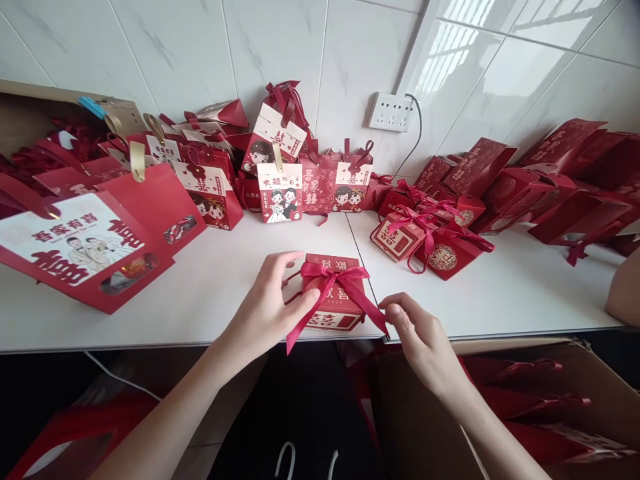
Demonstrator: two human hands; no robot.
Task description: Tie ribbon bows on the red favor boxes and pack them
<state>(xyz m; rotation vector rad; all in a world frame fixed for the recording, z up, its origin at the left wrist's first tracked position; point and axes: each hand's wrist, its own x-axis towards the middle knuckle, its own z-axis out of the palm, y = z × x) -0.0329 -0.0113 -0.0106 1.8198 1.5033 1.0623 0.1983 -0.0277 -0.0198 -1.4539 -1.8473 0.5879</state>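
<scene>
1. Head view: the left hand (273, 293) has its fingers parted, thumb over the near left of the small red box (330, 321), the others curved around its far left corner, probably to steady it.
2. On the right hand (425, 340), thumb and forefinger are bent close together at the ribbon bow (327, 279)'s right tail; I cannot tell whether they pinch it.
3. Upright on the worktop (225, 280), the box has its bow uppermost and facing the person, likely so both tails are within reach. The left tail hangs past the front edge.
4. That edge is close, leaving little room nearward; a seam runs just right of the box.
5. Leftward, bare surface separates it from the large gift bag (150, 240). Ahead, a narrower gap precedes the upright bags (280, 200); ahead and right, ribboned boxes (400, 233) limit reach.
6. Below the edge at right sits an open carton (425, 413); another person's arm (625, 290) borders the far right.
</scene>
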